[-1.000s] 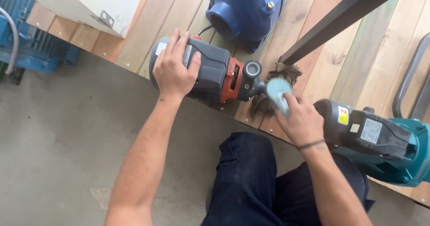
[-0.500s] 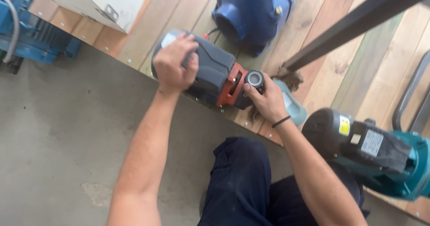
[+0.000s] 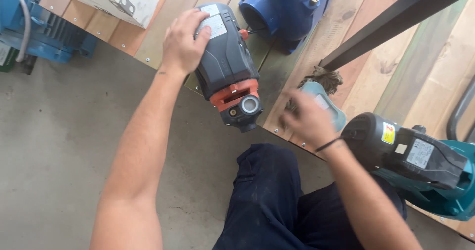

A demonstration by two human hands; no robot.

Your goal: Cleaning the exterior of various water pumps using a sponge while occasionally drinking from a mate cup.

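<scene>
Left hand (image 3: pixel 182 44) clamped on black pump (image 3: pixel 226 64), now tipped off the deck (image 3: pixel 391 62); right hand (image 3: pixel 308 120) has let go, blurred, fingers' state unclear, near teal cap (image 3: pixel 330 106).

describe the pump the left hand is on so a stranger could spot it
On the wooden pallet, find the three pumps along its near edge. The left hand rests on the dark grey pump in the middle. Only it has an orange-red collar and a round open port.
</scene>
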